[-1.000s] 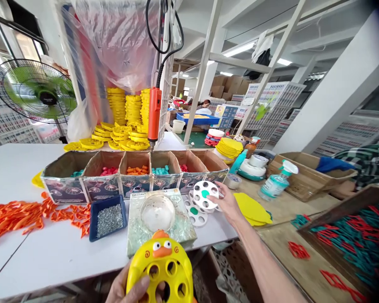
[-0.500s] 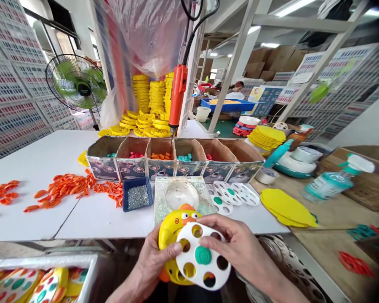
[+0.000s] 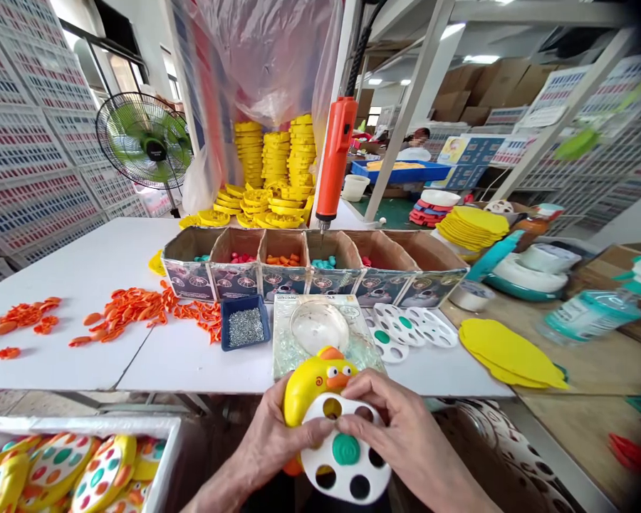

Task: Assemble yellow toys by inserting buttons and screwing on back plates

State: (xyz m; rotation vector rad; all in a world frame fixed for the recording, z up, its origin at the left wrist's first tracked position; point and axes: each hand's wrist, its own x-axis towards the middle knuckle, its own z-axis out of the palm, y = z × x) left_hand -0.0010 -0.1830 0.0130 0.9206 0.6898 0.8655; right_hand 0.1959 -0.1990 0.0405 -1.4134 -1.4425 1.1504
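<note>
Between my hands, just in front of the table edge, is a yellow plastic duck toy body (image 3: 303,388) with goggle eyes and an orange beak. Over its front lies a white oval plate with round holes (image 3: 320,483) and a green disc (image 3: 346,449) at its centre. My left hand (image 3: 278,431) grips the duck from the left, its thumb pressed on the plate. On the right side, my right hand (image 3: 392,420) holds the plate, thumb above the green disc and fingers behind the rim. The plate's holes show dark or yellow behind them.
A divided cardboard bin (image 3: 320,281) holds coloured pieces; a red electric screwdriver (image 3: 337,157) hangs above it. Nearby are a blue tray of screws (image 3: 246,326), orange parts (image 3: 133,310), white plates (image 3: 427,328) and yellow sheets (image 3: 510,353). A crate (image 3: 168,456) of ducks stands lower left.
The plate has turned and lies squarer over the duck. My left thumb has moved inward, close to the right thumb. The whole view has shifted slightly.
</note>
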